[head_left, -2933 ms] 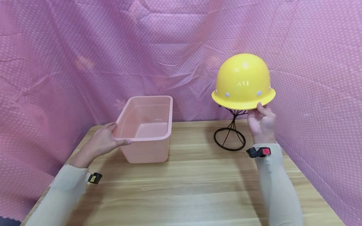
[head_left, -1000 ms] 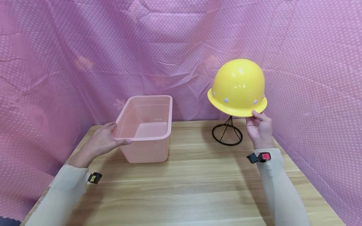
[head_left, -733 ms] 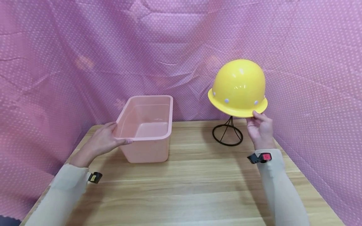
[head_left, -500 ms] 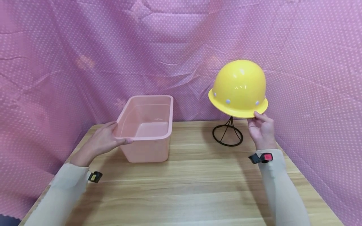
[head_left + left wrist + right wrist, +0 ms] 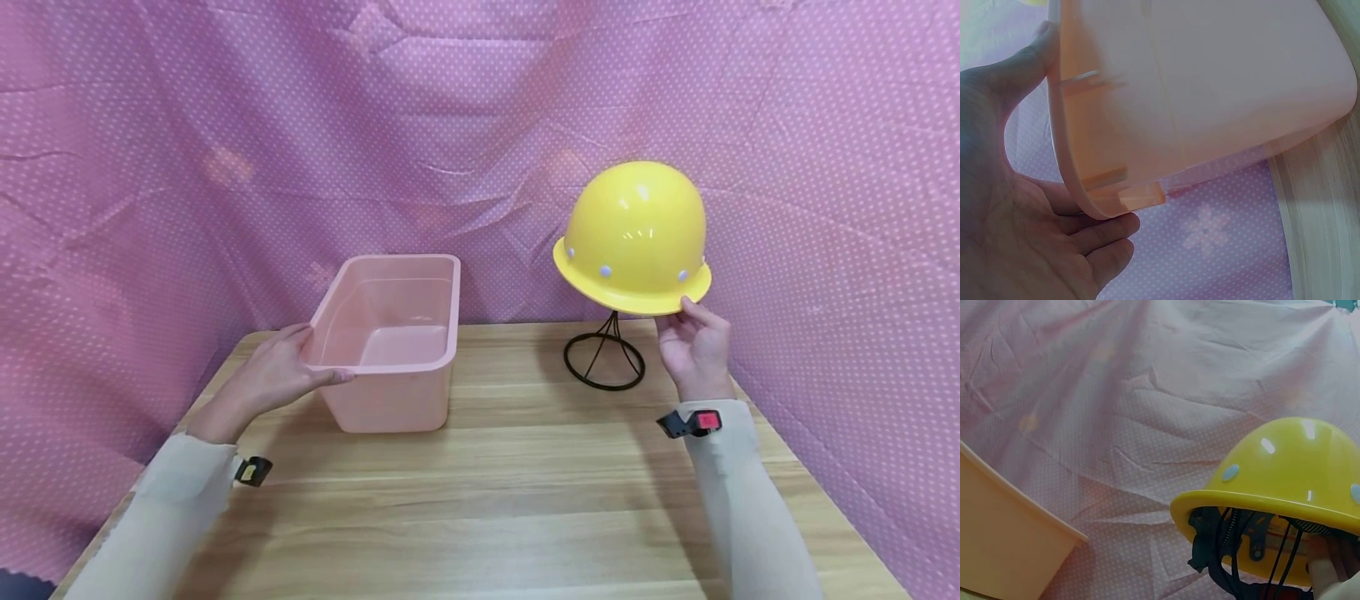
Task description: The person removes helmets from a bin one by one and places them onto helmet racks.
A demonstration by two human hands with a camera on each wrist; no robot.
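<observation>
A yellow hard hat (image 5: 637, 225) sits over the top of a black wire stand (image 5: 614, 322), tilted a little down to the right. With thumb and fingers, my right hand (image 5: 696, 354) grips the near right part of its brim. In the right wrist view, dark straps and an inner harness (image 5: 1204, 547) show beneath the shell, and my fingers reach inside. The stand's top is hidden by the hat. My left hand (image 5: 266, 379) holds the near left corner of a pink plastic bin (image 5: 397, 404); in the left wrist view its fingers bend round the rim (image 5: 1063, 150).
The bin stands upright with nothing seen inside. Both bin and stand are on a wood-grain table (image 5: 480, 517), the stand near the back edge. A pink dotted cloth (image 5: 480, 150) hangs behind and along both sides.
Since the earliest frame, the hat has come down and slightly left over the stand, and the right hand has lowered with it. Within the last second little moves. The left hand stays on the bin.
</observation>
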